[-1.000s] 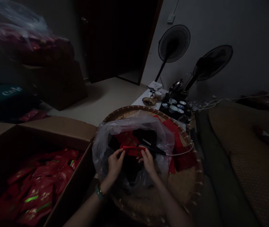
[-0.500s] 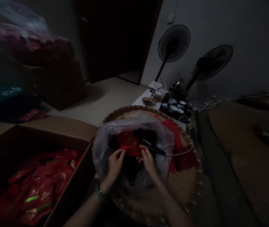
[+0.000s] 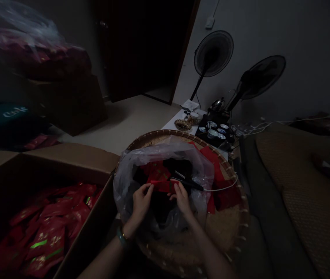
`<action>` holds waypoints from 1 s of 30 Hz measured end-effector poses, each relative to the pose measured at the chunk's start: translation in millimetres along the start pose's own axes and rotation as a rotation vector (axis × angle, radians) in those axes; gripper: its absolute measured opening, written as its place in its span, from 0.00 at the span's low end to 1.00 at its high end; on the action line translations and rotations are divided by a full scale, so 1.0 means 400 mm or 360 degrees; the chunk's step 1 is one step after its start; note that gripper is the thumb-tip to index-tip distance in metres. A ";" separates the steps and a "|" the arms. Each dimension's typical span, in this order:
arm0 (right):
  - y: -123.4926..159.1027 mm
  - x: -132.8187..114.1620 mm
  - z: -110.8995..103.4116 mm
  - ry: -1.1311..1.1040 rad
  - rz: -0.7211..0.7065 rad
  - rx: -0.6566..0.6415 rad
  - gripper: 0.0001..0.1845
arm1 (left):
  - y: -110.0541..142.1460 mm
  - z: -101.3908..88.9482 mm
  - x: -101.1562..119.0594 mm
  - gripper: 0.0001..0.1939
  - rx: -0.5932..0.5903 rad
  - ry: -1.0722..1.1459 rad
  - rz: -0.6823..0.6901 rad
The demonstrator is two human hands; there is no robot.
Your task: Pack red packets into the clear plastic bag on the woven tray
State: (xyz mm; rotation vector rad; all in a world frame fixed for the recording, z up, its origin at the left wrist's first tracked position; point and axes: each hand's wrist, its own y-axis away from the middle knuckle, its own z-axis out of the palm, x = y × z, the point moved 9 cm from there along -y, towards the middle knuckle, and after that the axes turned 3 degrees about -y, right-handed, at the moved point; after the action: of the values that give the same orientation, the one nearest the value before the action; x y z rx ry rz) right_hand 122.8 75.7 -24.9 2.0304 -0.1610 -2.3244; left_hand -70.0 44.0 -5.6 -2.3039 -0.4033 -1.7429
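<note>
Between my two hands, a small red packet (image 3: 162, 186) is stretched level over the mouth of a clear plastic bag (image 3: 127, 170). My left hand (image 3: 141, 200) pinches its left end between thumb and fingertips. The right end is pinched by my right hand (image 3: 182, 198). Just behind the right fingers lies a slim black two-armed tool (image 3: 192, 183) with a white cord, like a hair straightener. More red packets (image 3: 156, 170) lie inside the bag, which sits on a round woven tray (image 3: 226, 224). Flat red pieces (image 3: 215, 166) lie on the tray's right side.
At the left stands an open cardboard box (image 3: 69, 153) full of red packets. A stuffed plastic bag (image 3: 45, 54) rests on another box (image 3: 69, 104). Small cups (image 3: 213, 133) and two fans (image 3: 213, 53) are beyond the tray. A woven mat (image 3: 307, 186) is on the right.
</note>
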 end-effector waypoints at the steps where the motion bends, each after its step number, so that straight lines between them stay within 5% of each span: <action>1: 0.000 0.000 0.000 0.0001 -0.0002 0.0002 0.26 | 0.000 0.001 -0.001 0.14 -0.0001 0.0013 -0.0001; 30: 0.001 0.004 -0.002 -0.0015 0.0032 0.0022 0.26 | 0.001 0.002 -0.003 0.15 0.0008 0.0080 -0.0015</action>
State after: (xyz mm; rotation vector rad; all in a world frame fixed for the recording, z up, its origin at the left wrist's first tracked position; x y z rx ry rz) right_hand 123.4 75.1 -26.7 2.0151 -0.1970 -2.3276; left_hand -69.4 43.7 -6.8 -2.2530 -0.4094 -1.7980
